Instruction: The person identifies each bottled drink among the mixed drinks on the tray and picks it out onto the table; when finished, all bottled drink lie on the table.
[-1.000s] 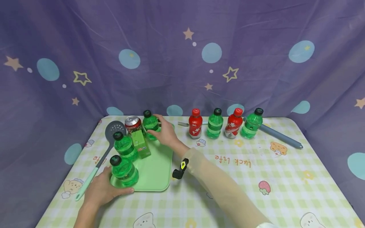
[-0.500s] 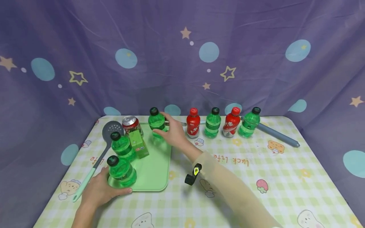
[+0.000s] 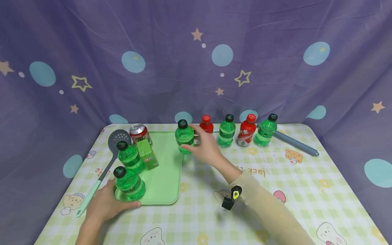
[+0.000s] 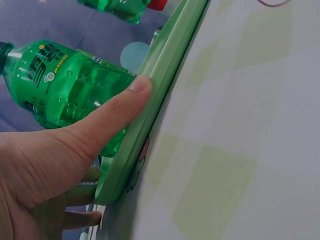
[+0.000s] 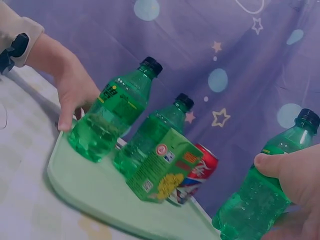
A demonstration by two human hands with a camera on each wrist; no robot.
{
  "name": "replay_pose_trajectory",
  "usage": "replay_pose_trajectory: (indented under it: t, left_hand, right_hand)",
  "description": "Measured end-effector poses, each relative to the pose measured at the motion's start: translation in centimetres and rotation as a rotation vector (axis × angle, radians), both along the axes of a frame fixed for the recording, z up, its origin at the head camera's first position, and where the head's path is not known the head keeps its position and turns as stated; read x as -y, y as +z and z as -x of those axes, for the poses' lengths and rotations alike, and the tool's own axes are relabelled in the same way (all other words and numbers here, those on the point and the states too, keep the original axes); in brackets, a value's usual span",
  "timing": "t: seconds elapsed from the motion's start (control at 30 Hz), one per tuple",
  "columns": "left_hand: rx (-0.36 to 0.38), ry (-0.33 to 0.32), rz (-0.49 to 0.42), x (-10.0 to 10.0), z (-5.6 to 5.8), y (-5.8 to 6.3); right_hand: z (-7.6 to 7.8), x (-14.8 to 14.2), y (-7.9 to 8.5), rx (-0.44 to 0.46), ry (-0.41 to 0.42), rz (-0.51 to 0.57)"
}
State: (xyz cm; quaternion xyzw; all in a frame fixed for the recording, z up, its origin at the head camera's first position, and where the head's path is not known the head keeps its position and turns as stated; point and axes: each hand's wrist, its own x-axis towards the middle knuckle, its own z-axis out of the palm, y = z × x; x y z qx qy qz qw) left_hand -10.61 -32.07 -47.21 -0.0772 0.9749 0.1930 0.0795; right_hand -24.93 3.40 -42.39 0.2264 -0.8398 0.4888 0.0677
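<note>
My right hand point(image 3: 208, 146) grips a green soda bottle point(image 3: 184, 136) with a black cap, upright at the tray's right edge; its thumb lies across the bottle in the right wrist view. My left hand point(image 3: 105, 204) holds the near-left corner of the light green tray point(image 3: 162, 187), thumb along the front rim point(image 4: 155, 100). On that tray stand two more green bottles, the nearer one point(image 3: 131, 185) beside my left hand and another point(image 3: 130, 158) behind it. A green drink carton point(image 3: 148, 154) and a red soda can point(image 3: 139, 132) are there too.
A red bottle point(image 3: 206, 124) stands partly hidden behind my right hand. Further right are a green bottle point(image 3: 226, 132), another red bottle point(image 3: 246, 131) and another green bottle point(image 3: 265, 131). A grey stick-like tool point(image 3: 295, 143) lies behind them. A slotted ladle point(image 3: 99, 183) lies left of the tray.
My right hand has carried the green bottle rightward from beside the can to the tray's right edge. My left hand stays at the tray corner.
</note>
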Motion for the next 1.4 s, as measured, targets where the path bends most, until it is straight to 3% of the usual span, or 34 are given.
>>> replay_pose_trajectory:
  t: [0.33, 0.57, 1.4]
  left_hand:
    - [-0.009, -0.005, 0.001, 0.0, -0.1, 0.0]
    - [0.001, 0.006, 0.003, 0.0, 0.0, 0.0]
    - [-0.001, 0.006, 0.003, -0.1, 0.0, 0.0]
  right_hand:
    - [-0.8, -3.6, -1.2, 0.003, -0.064, -0.011]
    - [-1.0, -5.0, -2.3, -0.008, -0.046, 0.028]
    - [-1.8, -6.5, -4.4, 0.043, -0.079, 0.062]
